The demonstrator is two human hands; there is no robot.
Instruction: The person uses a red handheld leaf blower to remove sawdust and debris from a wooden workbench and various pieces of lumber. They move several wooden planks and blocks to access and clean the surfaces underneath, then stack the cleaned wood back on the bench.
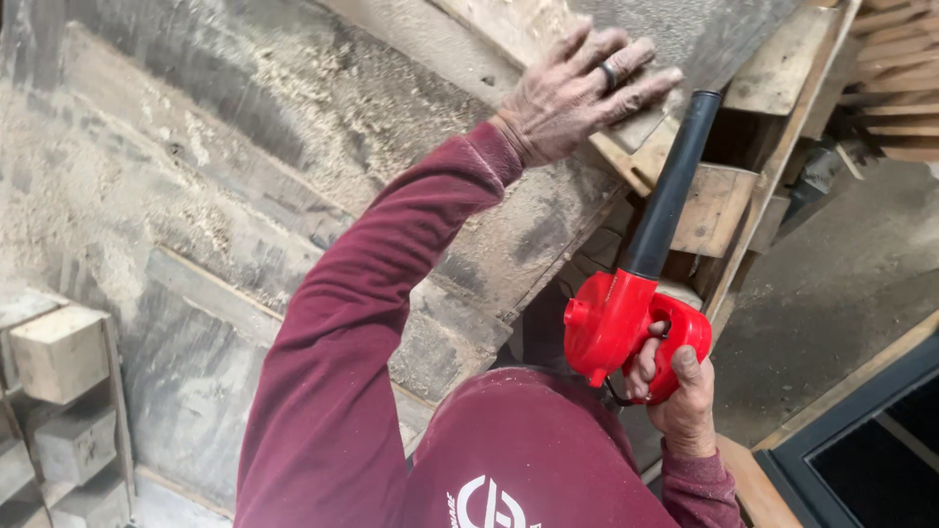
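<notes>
My right hand grips the handle of a red electric blower whose long black nozzle points up and away toward the wooden boards. My left hand, with a ring on one finger and fingers spread, rests flat on a dusty wooden plank at the top of the view. Both arms are in dark red sleeves. Sawdust covers the grey slanted boards to the left of my left arm.
Wooden blocks are stacked at the lower left. Stacked pallets and wood pieces lie behind the nozzle, with more slats at the top right. A grey concrete floor and a dark frame are at the right.
</notes>
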